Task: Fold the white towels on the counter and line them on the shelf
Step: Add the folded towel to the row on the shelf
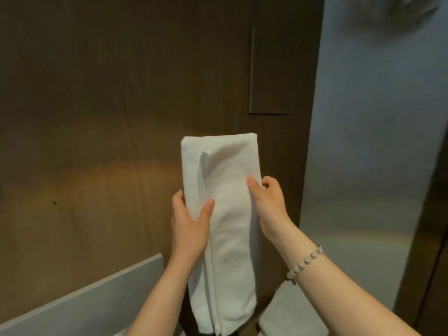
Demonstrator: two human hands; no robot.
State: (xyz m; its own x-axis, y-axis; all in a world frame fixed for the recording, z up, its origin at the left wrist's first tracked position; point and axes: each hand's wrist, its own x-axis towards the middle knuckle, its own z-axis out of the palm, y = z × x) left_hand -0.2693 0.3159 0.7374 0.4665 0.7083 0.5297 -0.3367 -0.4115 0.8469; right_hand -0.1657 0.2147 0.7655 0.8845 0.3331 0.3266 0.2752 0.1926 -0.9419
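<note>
A: Obs.: towel (225, 214) held upright in the air before the wood wall (97, 93), folded to a long strip. Left hand (191, 226) and right hand (266, 204) each closed on a side edge, thumbs in front.

B: A crease runs near the top. Suggest pulling the edges taut and matching corners before halving; otherwise it would likely sit crooked on the shelf.

A: Second towel (288, 311) lies below, lower right.

Most of the frame is filled by a dark brown wood-grain wall (109, 93), on which a warm band of light is cast at mid-left. A recessed rectangular panel (269, 73) is set into it upper right. A brushed-metal surface (378, 141) occupies the right side. A grey ledge (80, 304) is seen lower left.
</note>
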